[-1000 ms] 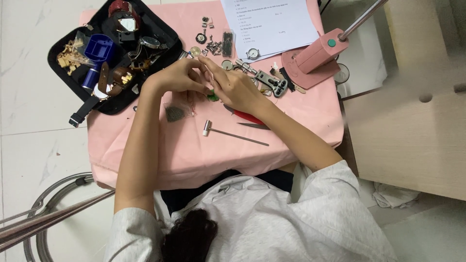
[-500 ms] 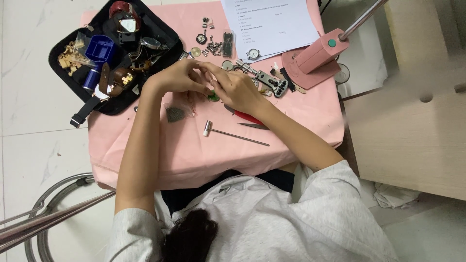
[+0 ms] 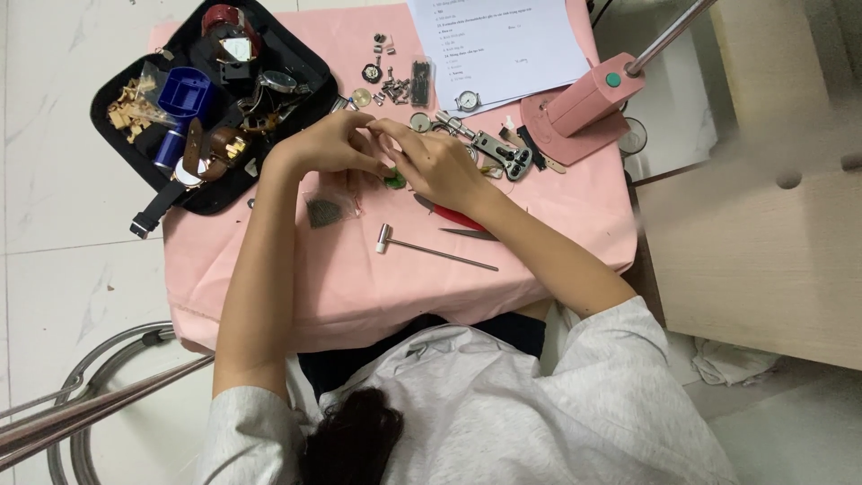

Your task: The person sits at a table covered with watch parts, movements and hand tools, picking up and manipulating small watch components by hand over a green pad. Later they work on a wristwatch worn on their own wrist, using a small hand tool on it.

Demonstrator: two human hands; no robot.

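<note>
Green small part (image 3: pixel 395 180) sat between both hands over the pink surface (image 3: pixel 359 278); left hand (image 3: pixel 328 144) and right hand (image 3: pixel 440 166) stayed curled together as before, grip itself hidden, hammer (image 3: pixel 431 250) untouched.

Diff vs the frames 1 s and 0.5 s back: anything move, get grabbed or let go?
No visible change. Left hand and right hand remain pressed together over a small green thing on the pink cloth; grip hidden. The small hammer, red-handled tool and black tray lie where they were.
</note>
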